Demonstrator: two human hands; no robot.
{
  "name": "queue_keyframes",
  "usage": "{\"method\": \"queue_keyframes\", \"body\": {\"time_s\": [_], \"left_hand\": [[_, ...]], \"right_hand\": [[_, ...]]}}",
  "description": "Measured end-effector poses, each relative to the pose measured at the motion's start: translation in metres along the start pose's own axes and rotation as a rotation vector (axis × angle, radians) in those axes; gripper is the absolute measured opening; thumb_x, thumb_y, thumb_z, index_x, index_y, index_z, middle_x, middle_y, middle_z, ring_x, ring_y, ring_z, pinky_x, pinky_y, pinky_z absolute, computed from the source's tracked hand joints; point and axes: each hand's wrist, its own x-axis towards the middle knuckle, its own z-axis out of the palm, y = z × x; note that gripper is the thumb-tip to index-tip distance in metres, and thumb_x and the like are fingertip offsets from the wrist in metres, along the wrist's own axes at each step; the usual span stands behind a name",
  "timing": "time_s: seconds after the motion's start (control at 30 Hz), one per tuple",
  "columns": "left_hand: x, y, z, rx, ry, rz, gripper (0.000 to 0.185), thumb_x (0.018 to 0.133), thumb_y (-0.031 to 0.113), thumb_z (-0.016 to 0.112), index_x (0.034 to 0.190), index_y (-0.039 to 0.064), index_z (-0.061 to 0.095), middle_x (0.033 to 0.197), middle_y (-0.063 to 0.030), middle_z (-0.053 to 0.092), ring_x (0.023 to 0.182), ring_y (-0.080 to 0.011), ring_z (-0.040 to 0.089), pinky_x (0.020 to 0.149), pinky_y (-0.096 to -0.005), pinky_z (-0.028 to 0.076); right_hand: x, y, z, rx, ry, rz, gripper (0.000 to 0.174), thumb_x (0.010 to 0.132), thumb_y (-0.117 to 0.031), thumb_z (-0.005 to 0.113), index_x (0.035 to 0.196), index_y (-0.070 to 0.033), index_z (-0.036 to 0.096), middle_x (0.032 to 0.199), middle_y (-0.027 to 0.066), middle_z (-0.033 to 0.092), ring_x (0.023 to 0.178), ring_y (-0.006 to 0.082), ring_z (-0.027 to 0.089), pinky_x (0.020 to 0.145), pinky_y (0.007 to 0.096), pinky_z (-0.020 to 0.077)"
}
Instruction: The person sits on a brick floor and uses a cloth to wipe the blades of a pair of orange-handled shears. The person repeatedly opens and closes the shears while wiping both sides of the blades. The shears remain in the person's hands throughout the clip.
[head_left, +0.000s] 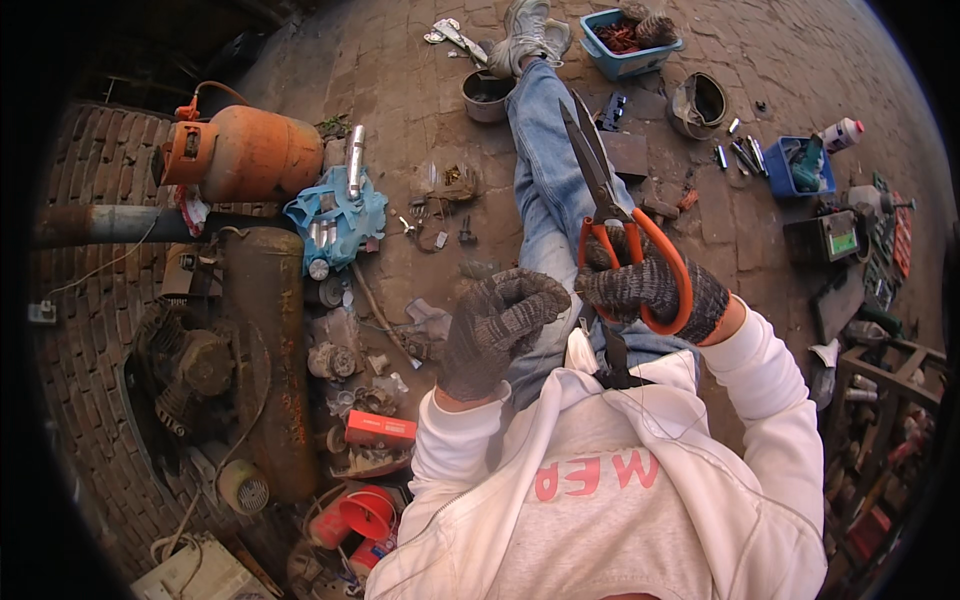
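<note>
My left hand (504, 324), in a dark knitted work glove, is closed with its fingertips pinched, just left of my other hand over my lap. A thin strand seems to run near the fingertips, too fine to make out well. My right hand (649, 289), gloved alike, holds a pair of large scissors (667, 262) with orange handles. Their dark blades (589, 154) point away from me, slightly apart. Both hands are close together above my jeans (551, 195). Thin wire or thread hangs loosely over the front of my white jacket (675, 420).
An orange gas cylinder (262, 154), a compressor tank (271, 360) and a blue plastic bag (337, 214) lie left. Ahead are a dark pot (486, 97), a blue tub (626, 64) and a bucket (697, 109). A small blue basket (799, 169) and a battery (825, 238) stand right.
</note>
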Motion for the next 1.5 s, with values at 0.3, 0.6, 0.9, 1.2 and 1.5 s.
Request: {"method": "queue_keyframes", "body": {"time_s": [0.3,0.6,0.9,1.2,1.5], "left_hand": [[0.031,-0.029,-0.02,0.749,-0.07,0.94,0.028,0.07,0.0,0.067,0.098,0.001,0.068,0.096,-0.0117,0.068,0.088,-0.0245,0.066,0.074,-0.0343,0.052],[0.037,-0.048,-0.027,-0.033,-0.151,0.142,0.03,0.072,-0.004,0.066,0.101,0.0,0.067,0.094,-0.0125,0.067,0.087,-0.0231,0.065,0.077,-0.0339,0.052],[0.013,-0.018,0.001,0.15,0.128,0.25,0.02,0.077,-0.003,0.069,0.096,0.002,0.067,0.088,-0.009,0.065,0.08,-0.0214,0.064,0.071,-0.0294,0.05],[0.009,-0.005,0.013,0.943,0.273,0.907,0.019,0.073,0.002,0.072,0.09,0.008,0.067,0.082,-0.0093,0.063,0.072,-0.0272,0.063,0.066,-0.0339,0.052],[0.021,-0.015,0.019,0.923,0.341,0.825,0.016,0.074,0.004,0.072,0.089,0.007,0.067,0.081,-0.0114,0.063,0.074,-0.0296,0.063,0.065,-0.0359,0.051]], "right_hand": [[0.03,0.028,-0.011,0.218,-0.049,-0.064,0.021,0.078,-0.013,0.076,0.091,-0.001,0.066,0.072,0.006,0.062,0.061,0.0128,0.059,0.053,0.0256,0.0449],[0.043,0.032,0.0,0.44,0.06,-0.089,0.026,0.071,-0.008,0.082,0.092,0.001,0.069,0.077,0.0079,0.068,0.06,0.0143,0.062,0.052,0.0238,0.0464],[0.034,0.026,-0.013,0.123,0.03,-0.103,0.038,0.07,-0.009,0.083,0.101,-0.005,0.062,0.073,0.0037,0.062,0.056,0.012,0.058,0.048,0.025,0.0432],[0.025,0.024,-0.022,-0.564,-0.065,-0.41,0.038,0.085,-0.022,0.071,0.113,-0.001,0.057,0.082,0.0076,0.061,0.069,0.0159,0.058,0.065,0.0291,0.0474],[0.02,0.024,-0.004,-0.909,0.361,-0.63,0.042,0.081,-0.018,0.072,0.115,0.001,0.057,0.095,0.0209,0.065,0.084,0.0309,0.065,0.073,0.038,0.0507]]}}
